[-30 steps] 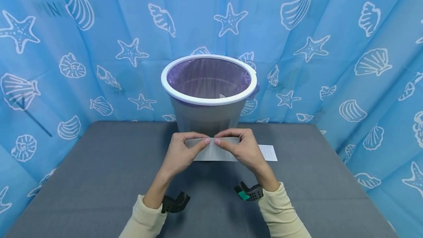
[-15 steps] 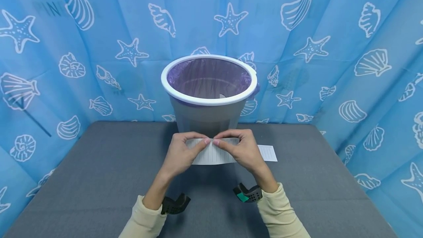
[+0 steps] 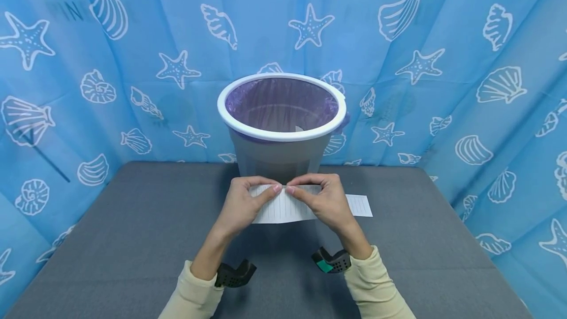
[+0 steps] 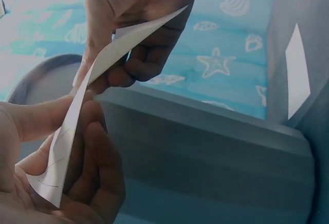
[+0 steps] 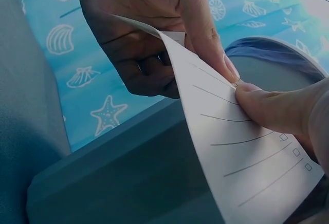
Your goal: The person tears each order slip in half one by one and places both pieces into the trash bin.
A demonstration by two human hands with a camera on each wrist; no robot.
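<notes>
At six o'clock of bin (image 3: 279, 154), left hand (image 3: 242, 205), right hand (image 3: 326, 203) equally near; fingers (image 3: 276, 189) pinch lined paper (image 3: 283, 210), long axis nine-to-three.

In the head view's centre, the bare right hand (image 3: 327, 200) covers part of a lined white paper sheet (image 3: 283, 209).

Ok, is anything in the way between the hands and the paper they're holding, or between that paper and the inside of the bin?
Nothing visible blocks the left hand or right hand: both pinch the lined paper. But the bin's near wall and white rim stand between the paper and the inside.
</notes>
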